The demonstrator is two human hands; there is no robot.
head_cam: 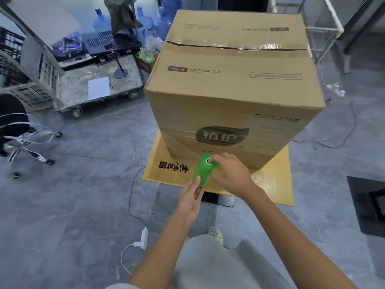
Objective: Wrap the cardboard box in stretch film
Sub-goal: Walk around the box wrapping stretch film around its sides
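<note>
- Head view puts the large brown cardboard box (233, 80) upright on a flat tan cardboard sheet (166, 170) that lies on the grey concrete floor (83, 195). The taped top seam faces up.
- Clear stretch film bands (260, 142) glint across the lower part of the near face, over the dark oval logo. The upper part of that face and the top look bare, so I judge the wrapping partway done, with higher turns left to lay.
- Just in front of that lower face is the green roll of stretch film (203, 174), tilted with its upper end toward the box.
- The right grip (229, 174) grasps the roll's upper end, with one finger tucked into the core hole and the rest curled round the rim. The left grip (190, 199) is released, its straight fingers pressed against the roll's lower end as a support.
- To do this step well, stand the roll parallel to the box's corner edge and let it turn freely between the two ends. Pull steadily, so the film goes on taut and flat rather than roped.
- Each new turn should overlap the band below it by a good margin and climb gradually — gaps would leave the layers loose.
- Corners are where thin film is likely to snag or tear, so tension should ease a little there.
- Walking round the box calls for care: a white power strip with its cord (143, 236) lies on the floor near the person's feet.
</note>
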